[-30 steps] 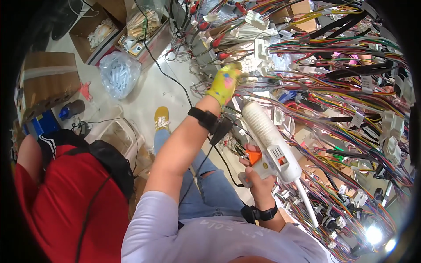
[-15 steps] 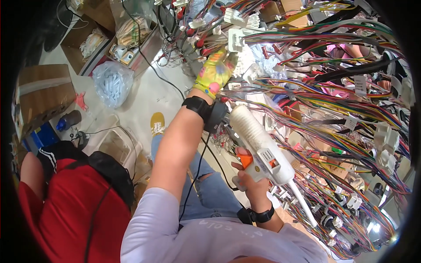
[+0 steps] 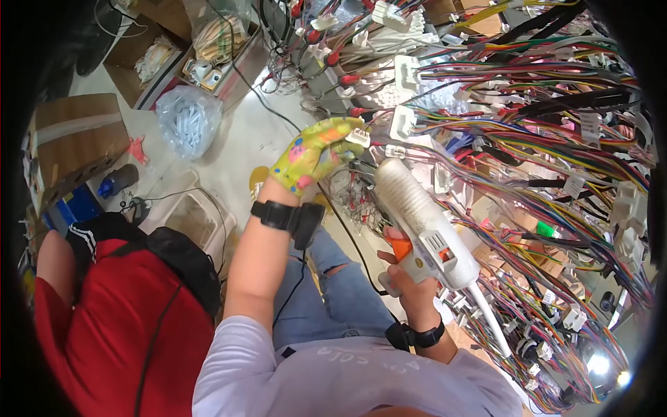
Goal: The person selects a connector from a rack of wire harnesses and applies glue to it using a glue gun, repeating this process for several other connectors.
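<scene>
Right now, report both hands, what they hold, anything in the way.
Left hand, gloved, pinching white wire connector. Right hand gripping white hot-glue gun. Multicoloured wire harnesses crowding its right side.

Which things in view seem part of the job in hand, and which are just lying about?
Likely part of the job:
- white glue gun, in the right hand
- white plug, at the gloved left hand's fingertips
- coloured wires, beside the hands

Apparently lying about:
- cardboard box
- white tub
</scene>
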The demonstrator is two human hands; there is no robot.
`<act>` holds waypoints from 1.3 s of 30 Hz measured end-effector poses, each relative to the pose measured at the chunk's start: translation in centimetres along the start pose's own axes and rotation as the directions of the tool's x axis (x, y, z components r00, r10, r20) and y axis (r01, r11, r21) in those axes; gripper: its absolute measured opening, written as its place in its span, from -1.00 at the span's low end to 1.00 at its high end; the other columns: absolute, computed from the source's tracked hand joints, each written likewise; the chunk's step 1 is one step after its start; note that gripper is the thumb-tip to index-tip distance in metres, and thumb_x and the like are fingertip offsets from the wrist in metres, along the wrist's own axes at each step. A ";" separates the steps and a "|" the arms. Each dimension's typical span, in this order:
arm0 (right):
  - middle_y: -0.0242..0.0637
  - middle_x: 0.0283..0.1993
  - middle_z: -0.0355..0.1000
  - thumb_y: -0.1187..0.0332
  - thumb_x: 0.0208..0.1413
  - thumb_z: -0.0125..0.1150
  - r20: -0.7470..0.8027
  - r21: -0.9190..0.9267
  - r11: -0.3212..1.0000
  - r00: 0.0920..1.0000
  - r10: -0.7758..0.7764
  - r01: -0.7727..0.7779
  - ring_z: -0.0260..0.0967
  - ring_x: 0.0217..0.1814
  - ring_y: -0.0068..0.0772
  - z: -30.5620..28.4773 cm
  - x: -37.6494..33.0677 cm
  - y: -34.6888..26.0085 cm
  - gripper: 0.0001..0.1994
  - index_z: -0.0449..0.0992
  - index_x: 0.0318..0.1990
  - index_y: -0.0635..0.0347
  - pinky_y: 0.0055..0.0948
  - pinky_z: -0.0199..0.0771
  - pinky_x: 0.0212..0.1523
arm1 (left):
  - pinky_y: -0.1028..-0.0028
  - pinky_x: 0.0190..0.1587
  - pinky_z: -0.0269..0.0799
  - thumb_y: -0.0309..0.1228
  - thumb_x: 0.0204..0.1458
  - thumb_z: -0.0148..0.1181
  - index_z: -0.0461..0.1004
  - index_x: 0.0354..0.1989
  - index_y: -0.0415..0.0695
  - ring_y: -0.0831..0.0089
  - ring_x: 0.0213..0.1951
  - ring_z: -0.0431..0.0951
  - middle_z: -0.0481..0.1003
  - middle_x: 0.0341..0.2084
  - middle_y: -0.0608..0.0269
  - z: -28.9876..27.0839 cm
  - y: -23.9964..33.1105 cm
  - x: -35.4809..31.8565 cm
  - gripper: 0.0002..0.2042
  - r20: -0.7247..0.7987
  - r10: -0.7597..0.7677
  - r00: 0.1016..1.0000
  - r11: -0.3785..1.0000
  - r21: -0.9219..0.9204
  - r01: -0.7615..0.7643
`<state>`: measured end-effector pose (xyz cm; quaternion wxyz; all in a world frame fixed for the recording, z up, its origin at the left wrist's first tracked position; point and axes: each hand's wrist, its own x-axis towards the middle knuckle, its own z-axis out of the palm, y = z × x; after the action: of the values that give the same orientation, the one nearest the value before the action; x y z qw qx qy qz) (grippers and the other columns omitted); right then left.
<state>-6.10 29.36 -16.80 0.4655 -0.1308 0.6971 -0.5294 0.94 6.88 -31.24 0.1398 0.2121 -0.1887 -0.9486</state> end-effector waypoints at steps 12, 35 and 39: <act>-0.15 0.14 0.24 0.66 -0.07 0.02 0.127 -0.057 0.998 0.992 -0.017 0.024 0.14 0.26 -0.20 -0.9 -1.0 1.6 -0.47 0.20 0.15 0.22 -0.19 0.33 0.12 | 0.47 -0.02 0.41 -0.41 0.01 0.19 0.25 0.09 -0.29 0.37 -0.09 0.49 0.44 -0.08 0.11 2.2 -2.7 -4.0 -0.53 -0.151 0.145 0.978 0.988 0.071 -0.136; -0.16 0.00 0.29 0.67 -0.03 0.02 0.152 -0.159 0.987 0.988 0.031 -0.006 0.26 0.11 -0.27 -1.1 -1.3 2.7 -0.49 0.18 0.14 0.21 -0.23 0.49 -0.07 | 0.59 -0.12 0.40 -0.54 0.03 0.14 0.41 -0.08 -0.30 0.56 -0.21 0.50 0.49 -0.20 0.20 5.4 -5.2 -6.1 -0.74 -0.440 0.406 0.801 0.901 0.340 -0.269; -0.16 -0.01 0.29 0.67 -0.03 0.02 0.186 -0.113 0.990 0.980 -0.066 0.088 0.28 0.08 -0.28 -1.0 -1.4 2.9 -0.49 0.17 0.14 0.21 -0.27 0.50 -0.10 | 0.57 -0.10 0.40 -0.55 0.03 0.14 0.40 -0.08 -0.31 0.53 -0.19 0.49 0.48 -0.18 0.17 5.3 -5.3 -6.1 -0.73 -0.385 0.509 0.770 0.845 0.395 -0.361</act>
<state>-5.26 32.09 -18.56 0.4974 -0.2333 0.6770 -0.4897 2.85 15.30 -26.93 0.3662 0.4063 -0.3337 -0.7678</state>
